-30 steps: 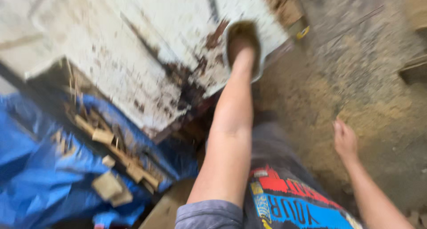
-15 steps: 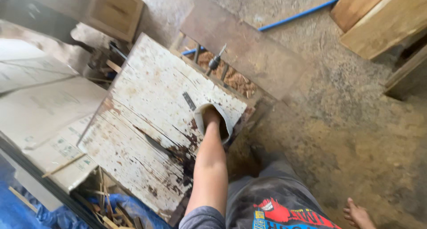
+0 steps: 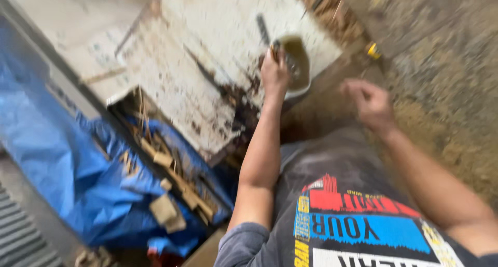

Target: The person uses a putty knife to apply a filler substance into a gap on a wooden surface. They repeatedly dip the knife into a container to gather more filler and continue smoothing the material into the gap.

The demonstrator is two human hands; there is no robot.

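On stained white board (image 3: 207, 64), left hand (image 3: 274, 72) grips bowl (image 3: 298, 64); right hand (image 3: 371, 102) open.

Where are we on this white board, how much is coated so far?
Dark brown patches sit only near the lower middle of the white board; most of it looks bare. The left hand is at the bowl of brownish liquid, apparently holding something too blurred to identify. The right hand hangs free. Most of the surface seems left.
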